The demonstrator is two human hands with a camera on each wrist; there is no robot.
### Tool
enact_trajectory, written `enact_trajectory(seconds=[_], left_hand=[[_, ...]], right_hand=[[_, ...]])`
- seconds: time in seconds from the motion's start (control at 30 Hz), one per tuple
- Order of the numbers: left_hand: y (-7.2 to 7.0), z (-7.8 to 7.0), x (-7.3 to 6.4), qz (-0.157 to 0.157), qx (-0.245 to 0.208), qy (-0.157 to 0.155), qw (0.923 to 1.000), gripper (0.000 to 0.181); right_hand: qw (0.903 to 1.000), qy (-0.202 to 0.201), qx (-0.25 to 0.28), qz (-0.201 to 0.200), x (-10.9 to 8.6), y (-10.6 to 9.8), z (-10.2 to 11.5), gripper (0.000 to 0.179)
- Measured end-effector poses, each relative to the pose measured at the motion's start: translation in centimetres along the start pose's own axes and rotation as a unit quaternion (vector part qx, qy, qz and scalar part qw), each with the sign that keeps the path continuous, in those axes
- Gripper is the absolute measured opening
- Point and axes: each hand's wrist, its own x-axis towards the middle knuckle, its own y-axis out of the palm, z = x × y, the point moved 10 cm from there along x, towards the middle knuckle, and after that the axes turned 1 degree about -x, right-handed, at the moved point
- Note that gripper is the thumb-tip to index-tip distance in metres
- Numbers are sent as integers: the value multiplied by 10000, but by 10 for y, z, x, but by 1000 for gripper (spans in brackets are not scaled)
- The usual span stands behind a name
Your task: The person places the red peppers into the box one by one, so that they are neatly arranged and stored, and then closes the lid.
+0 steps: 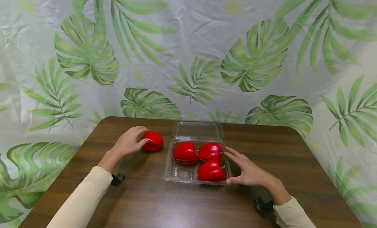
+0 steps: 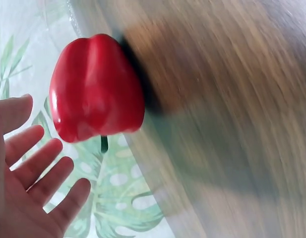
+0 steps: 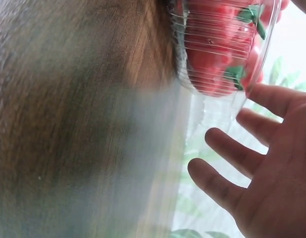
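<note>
A red bell pepper (image 1: 152,141) lies on the table, left of a clear plastic clamshell container (image 1: 184,175). My left hand (image 1: 132,141) is just beside this pepper. In the left wrist view, its spread fingers (image 2: 48,171) are close to the stem end of the pepper (image 2: 95,91), with a gap between. Three more red bell peppers sit in the container: one at the back left (image 1: 185,153), one at the back right (image 1: 209,152) and one at the front right (image 1: 211,171). My right hand (image 1: 250,170) has its fingers spread along the container's right side, fingertips right at the rim.
The container's lid (image 1: 198,129) is folded back on the far side. The dark wooden table (image 1: 153,201) ends at a back edge against a leaf-print cloth (image 1: 200,51). Black wrist straps (image 1: 117,179) sit at both cuffs.
</note>
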Motion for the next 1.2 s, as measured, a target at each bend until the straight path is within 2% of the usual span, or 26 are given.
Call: enact_trajectory(seconds=[0.3,0.47,0.6,0.73,0.9,1.0,1.1,1.2], left_hand=[[14,-3,8,56,712,14,9974,38],[15,-3,8,88,650,101,9978,34],[14,-8,9,130,425,231,9987,26],[13,-12,10,18,294,132,9995,20],[16,-15,9,-122,692,-27,9975,37],[19,-16,8,-16,726,-35,9974,42],[21,-17,6,162,656,92,9977,42],[23,-20,1,286,625,353,9970,42]], right_hand=[[9999,-125,-101,-54,0,0,2,95],[9997,-164,-113,-107,0,-2,4,94],[9999,-92,-44,-54,-1,-1,2,95],[10000,-62,-4,-25,-1,-1,2,96],[10000,-50,6,-7,-1,-1,1,96],[10000,-4,20,8,0,0,1,96],[10000,40,39,17,0,0,0,96],[10000,71,50,31,0,0,-1,96]])
